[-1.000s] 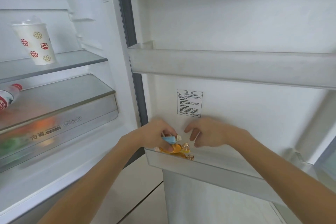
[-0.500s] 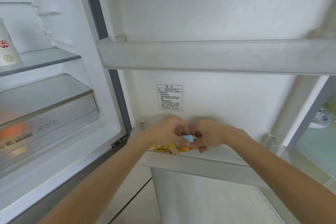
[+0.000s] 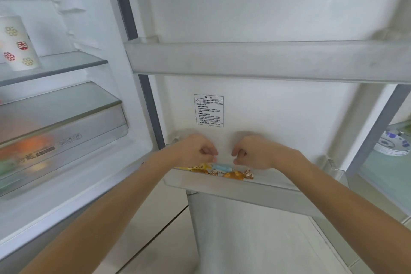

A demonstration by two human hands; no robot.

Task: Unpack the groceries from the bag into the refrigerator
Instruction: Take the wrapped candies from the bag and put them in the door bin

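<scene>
Several wrapped candies lie in the lower door bin (image 3: 278, 193) of the open refrigerator: a blue one (image 3: 221, 167), a yellow packet (image 3: 195, 166) and orange-gold ones (image 3: 233, 174). My left hand (image 3: 198, 151) hovers just above the yellow packet with fingers curled and nothing visibly held. My right hand (image 3: 253, 151) hovers to the right of the blue candy, fingers also curled and empty. The two hands are apart, with a gap between them over the candies. No grocery bag is in view.
An upper door shelf (image 3: 266, 60) crosses above the hands. A warning label (image 3: 208, 110) is on the door's inner wall. Inside the fridge at left stand a patterned paper cup (image 3: 17, 44) on a glass shelf and a crisper drawer (image 3: 62, 131). Stacked plates (image 3: 392, 143) sit at right.
Both hands let go of the blue candy and drew apart, rising slightly; the candy now lies in the bin among the others. The view shifted a little to the left.
</scene>
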